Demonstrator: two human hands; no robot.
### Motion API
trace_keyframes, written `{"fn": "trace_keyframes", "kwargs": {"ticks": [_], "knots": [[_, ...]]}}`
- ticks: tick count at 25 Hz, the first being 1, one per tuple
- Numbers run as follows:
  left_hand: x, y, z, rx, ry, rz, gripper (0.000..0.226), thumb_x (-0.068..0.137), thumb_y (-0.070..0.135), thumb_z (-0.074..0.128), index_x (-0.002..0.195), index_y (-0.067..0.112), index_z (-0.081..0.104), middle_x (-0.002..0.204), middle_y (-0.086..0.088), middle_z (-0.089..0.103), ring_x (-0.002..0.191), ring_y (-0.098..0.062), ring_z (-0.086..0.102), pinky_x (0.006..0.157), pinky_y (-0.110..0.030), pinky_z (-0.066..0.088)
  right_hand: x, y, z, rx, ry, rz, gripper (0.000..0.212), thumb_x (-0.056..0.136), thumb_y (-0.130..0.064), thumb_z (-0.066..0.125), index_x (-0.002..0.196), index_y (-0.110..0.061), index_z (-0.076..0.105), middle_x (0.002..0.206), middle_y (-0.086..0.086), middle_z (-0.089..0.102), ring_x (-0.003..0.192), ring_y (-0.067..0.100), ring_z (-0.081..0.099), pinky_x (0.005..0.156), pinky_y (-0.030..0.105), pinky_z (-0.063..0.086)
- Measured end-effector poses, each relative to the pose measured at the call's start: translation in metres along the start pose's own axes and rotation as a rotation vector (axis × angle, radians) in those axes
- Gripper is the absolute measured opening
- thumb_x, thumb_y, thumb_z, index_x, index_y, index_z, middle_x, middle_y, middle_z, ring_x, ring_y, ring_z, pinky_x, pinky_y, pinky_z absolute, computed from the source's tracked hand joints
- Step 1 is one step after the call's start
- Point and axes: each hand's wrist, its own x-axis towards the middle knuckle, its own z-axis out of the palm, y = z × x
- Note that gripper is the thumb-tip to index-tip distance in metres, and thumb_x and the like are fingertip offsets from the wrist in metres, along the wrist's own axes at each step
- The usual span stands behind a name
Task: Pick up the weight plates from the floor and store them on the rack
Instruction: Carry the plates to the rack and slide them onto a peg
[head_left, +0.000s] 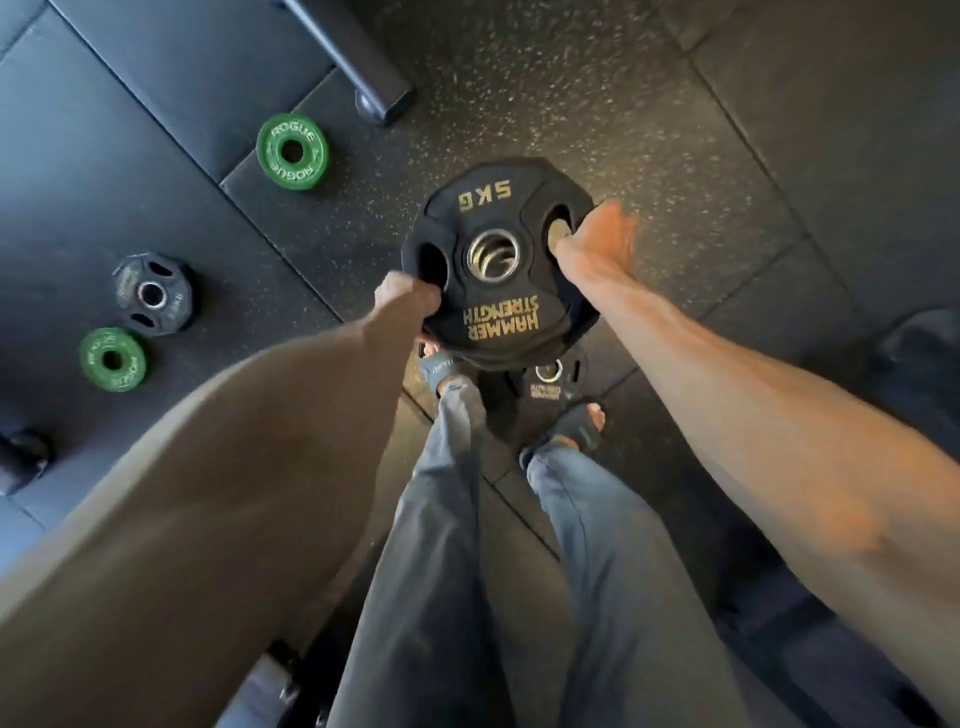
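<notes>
the held plate (488, 306), black, reads "5 kg" and "hammer strength" in gold. it hangs off the floor, above the person's feet. the left hand (408, 301) curls its fingers through the left grip slot. the right hand (597, 236), blurred, hooks its fingers into the right slot. surface: dark speckled rubber floor (649, 104), with smooth black mats (156, 104) at left. on the floor: two green "rogue" plates, far green plate (292, 150) and near green plate (113, 359); two black plates, small black plate (153, 294) and black plate by the feet (548, 387).
</notes>
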Motion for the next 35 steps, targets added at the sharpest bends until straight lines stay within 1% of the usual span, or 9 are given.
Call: {"fn": "trace_keyframes", "kwargs": {"ticks": [4,6,11,16,20,25,27,30,35], "knots": [[-0.126,0.039,-0.04,0.046,0.018,0.136,0.035,0.086,0.019,0.066,0.115,0.0,0.059,0.12,-0.019,0.065,0.106,-0.035,0.067,0.086,-0.046,0.058,-0.083,-0.023,-0.134,0.071,0.08,-0.004,0.064,0.094,-0.032,0.063,0.145,-0.005,0.036,0.153,0.02,0.032,0.139,0.036,0.038,0.111,0.042,0.038],[-0.173,0.057,-0.058,0.059,0.027,0.211,0.043,0.085,0.021,0.068,0.121,-0.002,0.059,0.122,-0.018,0.064,0.111,-0.034,0.064,0.09,-0.045,0.056,-0.114,-0.031,-0.181,0.125,0.12,-0.037,0.064,0.094,-0.03,0.062,0.145,-0.005,0.033,0.155,0.021,0.028,0.143,0.038,0.032,0.114,0.046,0.035],[-0.257,0.094,-0.099,0.047,-0.031,0.375,0.04,0.085,0.027,0.067,0.115,0.001,0.066,0.114,-0.011,0.069,0.102,-0.031,0.068,0.08,-0.039,0.059,-0.168,-0.062,-0.266,0.187,0.296,-0.081,0.039,0.087,-0.02,0.067,0.12,-0.011,0.049,0.135,0.014,0.044,0.124,0.035,0.047,0.1,0.043,0.043],[-0.307,0.153,-0.157,0.043,-0.016,0.552,0.038,0.082,0.026,0.068,0.109,0.001,0.064,0.105,-0.006,0.067,0.099,-0.029,0.066,0.083,-0.036,0.057,-0.19,-0.116,-0.334,0.333,0.385,-0.103,0.039,0.084,-0.02,0.071,0.117,-0.014,0.053,0.125,0.007,0.047,0.107,0.029,0.056,0.087,0.039,0.051],[-0.33,0.207,-0.198,-0.058,-0.03,0.66,0.03,0.088,0.022,0.065,0.109,0.001,0.06,0.103,-0.01,0.065,0.093,-0.021,0.062,0.072,-0.03,0.049,-0.199,-0.162,-0.378,0.441,0.49,-0.224,0.04,0.082,-0.017,0.074,0.117,-0.013,0.054,0.118,0.003,0.046,0.096,0.017,0.051,0.084,0.033,0.049],[-0.343,0.284,-0.233,-0.252,-0.065,0.716,0.029,0.084,0.021,0.069,0.109,0.006,0.065,0.098,-0.012,0.072,0.092,-0.026,0.07,0.085,-0.046,0.059,-0.17,-0.221,-0.43,0.494,0.574,-0.402,0.04,0.08,-0.014,0.074,0.115,-0.012,0.056,0.11,0.0,0.044,0.089,0.011,0.043,0.077,0.021,0.036],[-0.342,0.329,-0.24,-0.283,-0.015,0.75,0.028,0.084,0.023,0.07,0.106,0.007,0.065,0.095,-0.011,0.071,0.089,-0.026,0.07,0.082,-0.047,0.06,-0.132,-0.245,-0.448,0.533,0.577,-0.447,0.039,0.078,-0.013,0.074,0.113,-0.011,0.058,0.109,0.001,0.047,0.09,0.009,0.042,0.07,0.007,0.032],[-0.354,0.407,-0.246,-0.332,0.089,0.803,0.023,0.086,0.019,0.069,0.104,0.007,0.064,0.093,-0.011,0.07,0.086,-0.025,0.069,0.075,-0.04,0.06,-0.071,-0.288,-0.477,0.64,0.584,-0.549,0.035,0.076,-0.009,0.075,0.107,-0.009,0.06,0.107,0.004,0.052,0.092,0.011,0.045,0.068,-0.003,0.032],[-0.374,0.548,-0.252,-0.488,0.257,0.847,0.017,0.085,0.01,0.069,0.101,0.013,0.07,0.091,-0.001,0.068,0.086,-0.017,0.064,0.062,-0.022,0.048,0.055,-0.39,-0.545,0.729,0.544,-0.717,0.032,0.072,-0.007,0.077,0.1,-0.008,0.062,0.101,0.009,0.057,0.083,0.013,0.05,0.071,0.005,0.036]]}}
